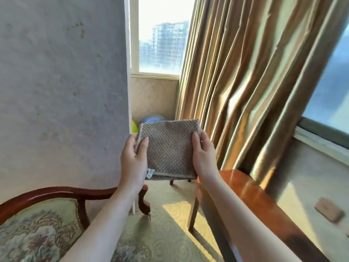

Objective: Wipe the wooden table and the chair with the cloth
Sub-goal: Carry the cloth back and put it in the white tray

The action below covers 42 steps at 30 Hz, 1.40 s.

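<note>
A folded grey-brown waffle cloth (pixel 170 148) with a small white label at its lower left corner is held up in the air at chest height. My left hand (pixel 134 159) grips its left edge and my right hand (pixel 204 154) grips its right edge, thumbs on the front. The wooden table (pixel 251 188), glossy and orange-brown, runs along the lower right under my right forearm. The chair (pixel 47 214), dark red wood with floral green upholstery, stands at the lower left below my left forearm.
A grey wall (pixel 62 91) fills the left. Golden curtains (pixel 255 82) hang on the right beside a window (pixel 162 40). Balloons (pixel 149 120) lie in the far corner. Patterned carpet (pixel 170 224) lies between chair and table. A small tan block (pixel 328 209) sits on the ledge.
</note>
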Motion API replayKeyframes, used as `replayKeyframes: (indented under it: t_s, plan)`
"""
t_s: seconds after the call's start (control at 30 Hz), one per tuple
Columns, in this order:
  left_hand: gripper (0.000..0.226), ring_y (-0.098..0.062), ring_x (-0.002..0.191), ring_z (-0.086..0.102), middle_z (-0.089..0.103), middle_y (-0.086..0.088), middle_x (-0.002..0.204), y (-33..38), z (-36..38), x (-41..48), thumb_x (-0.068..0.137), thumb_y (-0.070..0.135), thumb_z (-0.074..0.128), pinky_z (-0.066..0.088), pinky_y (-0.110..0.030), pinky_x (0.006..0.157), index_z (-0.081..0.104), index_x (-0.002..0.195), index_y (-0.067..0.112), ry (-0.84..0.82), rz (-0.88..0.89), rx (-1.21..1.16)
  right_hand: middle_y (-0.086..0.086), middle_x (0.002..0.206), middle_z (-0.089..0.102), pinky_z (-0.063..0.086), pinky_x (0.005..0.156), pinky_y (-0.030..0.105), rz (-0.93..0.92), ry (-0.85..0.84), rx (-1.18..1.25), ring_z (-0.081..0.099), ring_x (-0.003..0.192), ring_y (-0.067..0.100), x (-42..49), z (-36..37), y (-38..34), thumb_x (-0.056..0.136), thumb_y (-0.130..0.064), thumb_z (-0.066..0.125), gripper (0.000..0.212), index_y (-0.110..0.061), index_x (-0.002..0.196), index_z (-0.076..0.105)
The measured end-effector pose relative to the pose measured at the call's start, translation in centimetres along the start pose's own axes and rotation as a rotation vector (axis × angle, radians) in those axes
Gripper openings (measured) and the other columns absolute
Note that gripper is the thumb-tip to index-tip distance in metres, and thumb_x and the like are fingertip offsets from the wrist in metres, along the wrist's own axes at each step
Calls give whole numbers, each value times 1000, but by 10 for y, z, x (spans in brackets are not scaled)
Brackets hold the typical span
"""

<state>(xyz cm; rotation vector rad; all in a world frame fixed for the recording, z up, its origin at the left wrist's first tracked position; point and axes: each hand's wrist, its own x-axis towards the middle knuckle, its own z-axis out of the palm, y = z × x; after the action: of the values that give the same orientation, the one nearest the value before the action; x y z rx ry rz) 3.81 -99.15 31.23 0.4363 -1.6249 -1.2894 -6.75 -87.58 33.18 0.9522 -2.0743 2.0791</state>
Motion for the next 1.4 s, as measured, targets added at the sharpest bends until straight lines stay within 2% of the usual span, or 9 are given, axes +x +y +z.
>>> replayKeyframes:
  t_s: [0.17,0.33,0.5,0.6,0.73,0.87,1.0,1.17,1.4]
  plan:
    - [14,-25,87,60,63,-7,89,13,30,-10,95,27,48,47,-41,76,57,93,17,-172,34,-61,4,77,52,35,59,18,-33,221,-145,42,64,2,-30,-44,-15,101,-22,41,27,-1,90,54]
    - [23,-19,94,59,62,0,96,36,82,-53,95,36,45,49,-46,84,56,101,17,-352,26,-134,-3,76,56,38,62,14,-19,409,-264,49,62,-7,-72,-111,-33,101,-21,41,22,-17,85,55]
    - [19,-21,87,60,62,-2,88,70,139,-117,95,30,48,46,-38,74,57,98,13,-465,96,-200,-13,78,60,40,74,20,-27,634,-460,54,71,-12,-128,-190,-61,101,-21,44,19,-15,95,61]
    - [15,-8,76,55,58,4,80,106,165,-164,95,25,49,40,-29,66,56,93,11,-566,155,-265,-14,82,62,42,74,18,-17,758,-513,56,75,-10,-171,-237,-85,100,-22,44,18,-17,97,61]
    - [14,-8,73,51,56,7,77,159,194,-239,95,23,50,37,-27,67,55,90,11,-709,172,-369,-1,87,67,43,76,27,-13,906,-531,58,78,6,-242,-300,-124,101,-26,43,24,-13,97,62]
    - [10,2,71,54,59,10,78,221,206,-334,95,22,50,40,-13,64,57,93,15,-867,162,-484,-5,82,63,41,69,13,-21,1039,-571,54,72,0,-331,-363,-169,101,-27,41,24,-16,93,61]
    - [14,3,76,56,62,7,85,279,204,-439,95,27,49,41,-12,65,58,95,16,-986,118,-576,6,78,59,39,62,15,-14,1135,-629,50,71,9,-429,-417,-216,101,-24,42,26,-8,89,58]
    - [16,-14,83,59,64,1,87,334,201,-553,96,28,49,46,-31,74,59,95,15,-1096,77,-690,19,79,56,37,61,13,-13,1205,-716,45,68,7,-534,-473,-268,101,-21,42,26,-3,90,56]
    - [15,-13,76,57,64,1,82,380,220,-639,95,25,50,45,-33,71,60,94,15,-1144,58,-726,18,76,54,34,58,17,-8,1254,-786,43,64,13,-604,-540,-296,101,-21,42,27,-1,89,55]
